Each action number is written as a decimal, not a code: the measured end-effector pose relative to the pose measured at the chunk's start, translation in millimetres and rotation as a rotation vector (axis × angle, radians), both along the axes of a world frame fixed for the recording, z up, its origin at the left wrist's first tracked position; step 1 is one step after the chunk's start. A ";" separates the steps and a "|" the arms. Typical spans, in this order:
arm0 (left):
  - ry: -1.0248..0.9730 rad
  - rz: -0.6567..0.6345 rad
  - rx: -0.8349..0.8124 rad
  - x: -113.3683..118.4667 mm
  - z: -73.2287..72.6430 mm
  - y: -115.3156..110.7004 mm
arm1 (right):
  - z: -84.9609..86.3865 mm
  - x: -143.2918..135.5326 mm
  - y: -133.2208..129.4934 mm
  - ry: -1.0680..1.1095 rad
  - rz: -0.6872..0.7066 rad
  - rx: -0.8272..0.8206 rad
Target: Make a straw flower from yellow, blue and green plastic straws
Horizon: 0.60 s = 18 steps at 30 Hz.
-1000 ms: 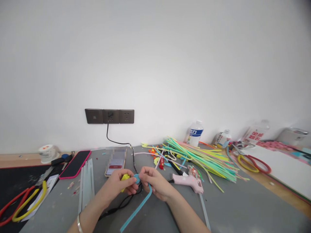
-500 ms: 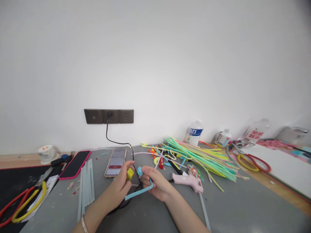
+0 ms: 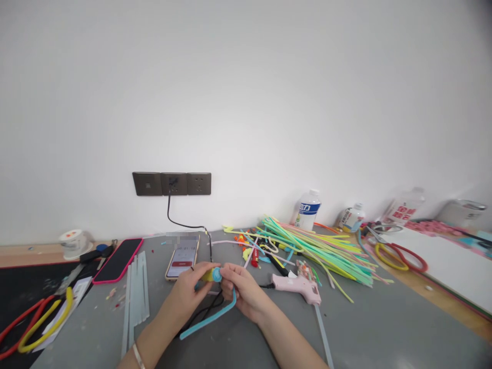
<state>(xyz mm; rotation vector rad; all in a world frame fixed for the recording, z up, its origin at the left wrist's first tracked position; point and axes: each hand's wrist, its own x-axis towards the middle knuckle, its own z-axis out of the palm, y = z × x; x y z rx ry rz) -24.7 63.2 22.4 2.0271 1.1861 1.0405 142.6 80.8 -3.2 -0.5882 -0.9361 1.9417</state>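
Note:
In the head view my left hand (image 3: 186, 291) is closed around a small yellow fuzzy piece (image 3: 207, 276), mostly covered by the fingers. My right hand (image 3: 244, 291) pinches a light blue pipe cleaner (image 3: 207, 321). One end of it is wound into a flat coil (image 3: 217, 274), which meets the yellow piece between my two hands. From the right fingers its bent tail runs down and to the left. Whether coil and yellow piece are fastened together cannot be seen.
A pink glue gun (image 3: 295, 287) lies right of my hands, before a heap of pipe cleaners (image 3: 326, 251). Behind my left hand is a phone (image 3: 183, 256). Glue sticks (image 3: 136, 292), another phone (image 3: 118, 261) and scissors (image 3: 46, 323) lie left. A black cord (image 3: 188, 226) runs to the outlet.
My hands have come together, bringing the blue coil against the yellow piece; before, a gap lay between them. The pipe cleaner's tail has swung lower and to the left.

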 end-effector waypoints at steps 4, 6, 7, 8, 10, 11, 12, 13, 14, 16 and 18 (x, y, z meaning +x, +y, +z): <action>-0.031 -0.051 -0.001 -0.9 -2.6 -0.2 | -2.4 -3.4 0.0 -0.016 -0.085 0.037; -0.068 -0.040 -0.042 -0.8 -6.4 0.6 | -2.5 -4.6 -0.4 -0.036 -0.130 0.057; -0.089 -0.025 -0.077 -0.4 -8.5 1.0 | -2.4 -5.0 -0.6 -0.045 -0.149 0.064; -0.111 -0.004 -0.120 0.4 -10.5 1.3 | -2.3 -5.3 -0.7 -0.053 -0.165 0.070; -0.163 0.036 -0.196 2.5 -13.3 1.2 | -2.5 -5.5 -0.7 -0.062 -0.186 0.076; -0.196 0.046 -0.222 3.7 -13.7 0.7 | -2.8 -5.4 -0.6 -0.067 -0.194 0.077; -0.233 0.043 -0.246 4.7 -13.3 0.0 | -3.3 -5.3 -0.6 -0.076 -0.200 0.078; -0.271 0.027 -0.269 5.6 -12.4 -0.8 | -3.9 -5.3 -0.7 -0.091 -0.207 0.083; -0.307 0.004 -0.294 6.1 -11.0 -1.7 | -4.4 -5.3 -0.9 -0.115 -0.215 0.094; -0.351 -0.027 -0.331 6.6 -7.9 -3.0 | -5.2 -5.8 -1.9 -0.178 -0.229 0.140; -0.362 -0.005 -0.336 6.5 -5.9 -3.0 | -5.1 -6.5 -3.2 -0.233 -0.229 0.200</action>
